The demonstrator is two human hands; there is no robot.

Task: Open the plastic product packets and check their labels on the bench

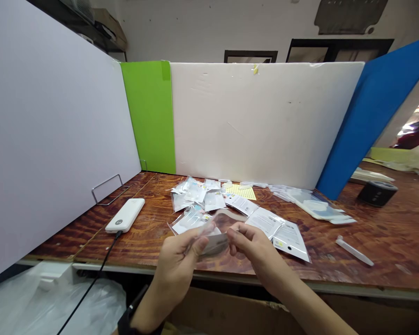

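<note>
My left hand point(181, 256) pinches a clear plastic bag point(214, 244) between thumb and fingers, just above the table's front edge. My right hand point(246, 239) is closed on the bag's right side, fingertips at its edge. The bag is blurred, and its contents are hard to make out. Behind my hands lies a pile of small clear packets with white inserts point(192, 193). To the right of the bag, printed white cards in clear sleeves point(291, 237) overlap on the wood. A sheet of yellow round stickers point(242, 191) lies behind them.
A white power bank point(125, 215) with a black cable rests at left near a wire stand point(110, 189). Clear empty sleeves point(317, 207) and a thin translucent plastic piece point(354, 251) lie at right. White, green and blue panels point(373, 111) wall the table point(153, 232); a black box-shaped device point(377, 193) stands beyond.
</note>
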